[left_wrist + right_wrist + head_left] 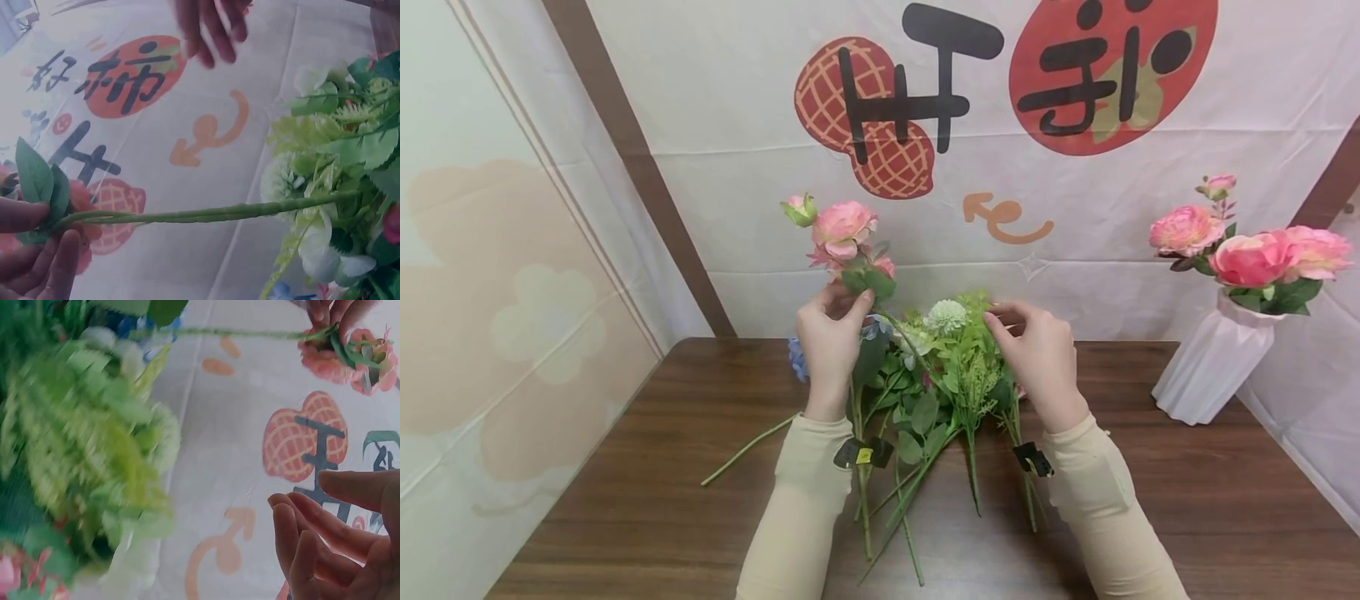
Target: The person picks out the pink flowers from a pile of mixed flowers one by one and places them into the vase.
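My left hand [829, 358] pinches the stem of an artificial pink flower spray [844, 229] just below its blooms and leaves, thumb against fingers. In the left wrist view its green stem [219, 215] runs from the fingers toward the pile of flowers. My right hand [1041, 354] is raised at the right of the pile, fingers loosely bent; the right wrist view shows nothing between thumb and fingers. Nearest to it are yellow-green foliage sprigs [973, 371] and a pale green-white pompom flower [946, 317]. A blue flower [797, 358] shows partly behind my left hand.
Several loose stems [904, 500] fan toward me across the brown wooden table [662, 525]. One stem [748, 450] points out to the left. At the right stands a white ribbed vase [1213, 362] with pink flowers [1255, 258]. A printed cloth [737, 208] hangs behind the table.
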`<state>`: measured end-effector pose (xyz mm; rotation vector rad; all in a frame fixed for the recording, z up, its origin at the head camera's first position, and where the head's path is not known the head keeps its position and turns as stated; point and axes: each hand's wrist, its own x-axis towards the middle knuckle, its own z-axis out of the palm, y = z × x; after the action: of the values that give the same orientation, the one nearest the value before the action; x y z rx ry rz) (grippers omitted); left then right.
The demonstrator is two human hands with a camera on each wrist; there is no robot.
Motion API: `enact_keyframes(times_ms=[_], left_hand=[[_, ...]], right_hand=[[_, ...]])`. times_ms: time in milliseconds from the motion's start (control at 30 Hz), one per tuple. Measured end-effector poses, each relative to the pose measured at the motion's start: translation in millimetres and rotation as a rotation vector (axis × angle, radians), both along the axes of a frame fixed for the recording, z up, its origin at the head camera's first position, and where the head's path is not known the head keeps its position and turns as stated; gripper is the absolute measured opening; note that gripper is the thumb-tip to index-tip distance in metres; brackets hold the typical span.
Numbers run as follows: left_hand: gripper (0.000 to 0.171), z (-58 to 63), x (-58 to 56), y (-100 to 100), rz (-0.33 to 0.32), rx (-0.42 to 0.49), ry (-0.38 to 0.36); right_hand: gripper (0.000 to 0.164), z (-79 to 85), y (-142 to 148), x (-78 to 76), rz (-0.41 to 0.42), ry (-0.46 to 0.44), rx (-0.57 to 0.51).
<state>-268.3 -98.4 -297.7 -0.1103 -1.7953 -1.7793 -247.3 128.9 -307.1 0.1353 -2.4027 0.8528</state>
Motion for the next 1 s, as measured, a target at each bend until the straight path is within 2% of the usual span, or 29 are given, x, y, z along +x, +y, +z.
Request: enact_keyframes(times_ms=[133, 400, 533, 667, 1000], left_hand=[[0.021, 1.6, 2.0, 4, -0.031, 0.046, 0.001], [0.020, 0.6, 2.8, 10, -0.094, 0.146, 0.001], [0.018, -0.4, 4.0, 13, -0.081, 0.145, -0.006], [0.017, -1.2, 4.9, 17, -0.077, 0.149, -0.015], [0.017, -4.7, 9.7, 29, -0.156, 0.181, -0.054]], right_hand=[[0.023, 3.6, -10, 0.8, 0.048, 0.033, -0.038], [0.025, 7.0, -25, 1.7, 0.117, 0.006, -0.069], [0.024, 6.6, -30, -1.5, 0.182, 0.025, -0.089], [0.024, 7.3, -35, -2.9, 0.208, 0.057, -0.087], [0.027, 12.3, -41, -0.2, 0.230, 0.079, -0.087]])
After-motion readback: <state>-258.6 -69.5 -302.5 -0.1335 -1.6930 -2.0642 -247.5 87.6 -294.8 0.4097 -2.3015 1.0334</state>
